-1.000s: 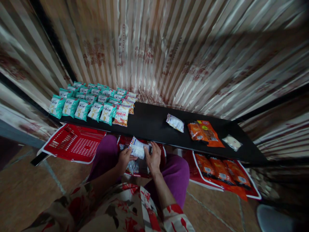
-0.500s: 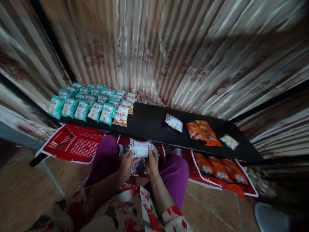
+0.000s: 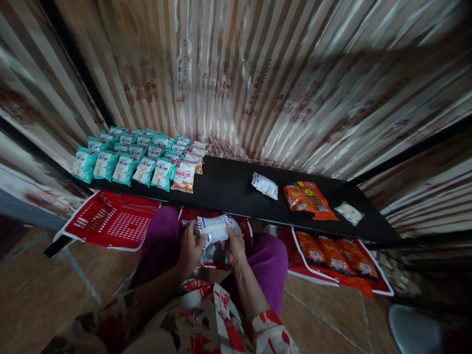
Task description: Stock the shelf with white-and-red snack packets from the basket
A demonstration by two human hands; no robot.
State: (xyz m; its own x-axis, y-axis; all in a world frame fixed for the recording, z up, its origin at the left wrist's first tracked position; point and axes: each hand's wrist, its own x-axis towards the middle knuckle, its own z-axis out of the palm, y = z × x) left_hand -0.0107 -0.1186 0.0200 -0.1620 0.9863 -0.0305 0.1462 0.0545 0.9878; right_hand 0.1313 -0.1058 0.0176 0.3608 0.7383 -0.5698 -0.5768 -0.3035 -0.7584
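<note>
Overhead and behind, a striped curtain [image 3: 280,73] fills most of the view, and below it a long black shelf [image 3: 228,189] runs from left to right. Under the shelf's left end lies a red basket [image 3: 110,221], and under its right end a red tray [image 3: 385,294] holds a row of orange packets [image 3: 332,255]. On the shelf's left end, teal packets [image 3: 125,157] stand in tight rows, with an orange-and-white packet [image 3: 183,177] just beside the nearest row. Farther right, well apart from them, lie a white packet [image 3: 264,185], two orange shelf packets [image 3: 309,199] touching each other, and a small pale packet [image 3: 349,212]. Over the lap, in front of the shelf's edge and below its level, a white striped-edge packet [image 3: 216,227] is held between both hands. The left hand [image 3: 190,248] closes its fingers on the packet's left end, and the right hand [image 3: 235,246] grips its right side from beneath. The step in hand looks like holding and straightening this one packet. Moving it from here would call for one hand to keep its grip while the other lets go, and for a lift over the shelf's front edge.
</note>
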